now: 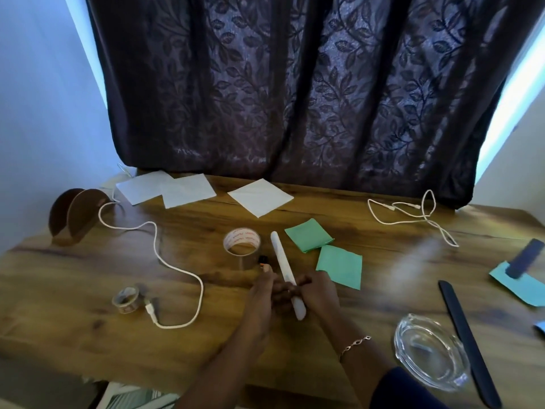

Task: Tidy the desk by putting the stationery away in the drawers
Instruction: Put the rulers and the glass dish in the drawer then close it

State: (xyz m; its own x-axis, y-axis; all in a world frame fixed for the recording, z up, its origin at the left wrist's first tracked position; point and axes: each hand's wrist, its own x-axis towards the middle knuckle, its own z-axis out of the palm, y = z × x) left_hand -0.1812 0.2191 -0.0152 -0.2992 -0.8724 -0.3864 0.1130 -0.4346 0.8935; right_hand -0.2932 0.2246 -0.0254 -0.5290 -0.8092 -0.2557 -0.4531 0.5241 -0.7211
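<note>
1. Right hand (320,293): fingers curled round the lower end of the white pen (282,258).
2. Left hand (262,293): fingers bunched against the pen, grip can't tell.
3. Pen angled over desk (88,261) centre, tip near tape roll (236,261).

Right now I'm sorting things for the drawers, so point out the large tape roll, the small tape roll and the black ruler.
large tape roll (236,260): head view, front wall
small tape roll (125,307): head view, front wall
black ruler (468,340): head view, mid-length
</note>
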